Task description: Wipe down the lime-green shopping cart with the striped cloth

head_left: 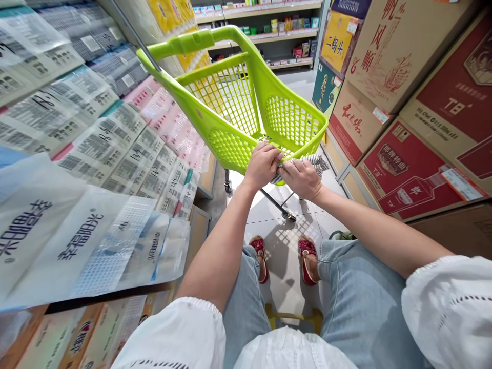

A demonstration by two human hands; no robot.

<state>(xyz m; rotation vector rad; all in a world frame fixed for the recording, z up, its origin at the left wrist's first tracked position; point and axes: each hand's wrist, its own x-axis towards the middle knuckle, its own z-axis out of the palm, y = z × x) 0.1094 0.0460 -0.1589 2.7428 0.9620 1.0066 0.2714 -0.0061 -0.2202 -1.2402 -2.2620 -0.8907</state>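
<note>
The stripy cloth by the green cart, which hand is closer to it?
Right. The right hand grips the stripy cloth, which sticks out beyond its knuckles. The left hand rests on the green cart rim, touching the cloth's other end.

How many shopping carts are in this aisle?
1: a lime-green plastic shopping cart stands mid-aisle ahead, with the left hand and right hand at its near rim, gripping a striped cloth. Others may be hidden beyond the shelves.

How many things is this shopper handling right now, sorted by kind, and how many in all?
Lime-green shopping cart: 1
Striped cloth bunched at the cart's near rim: 1
Hands on that cloth, left hand and right hand: 2
Red sandals on the floor tiles below: 2
Total: 6
</note>
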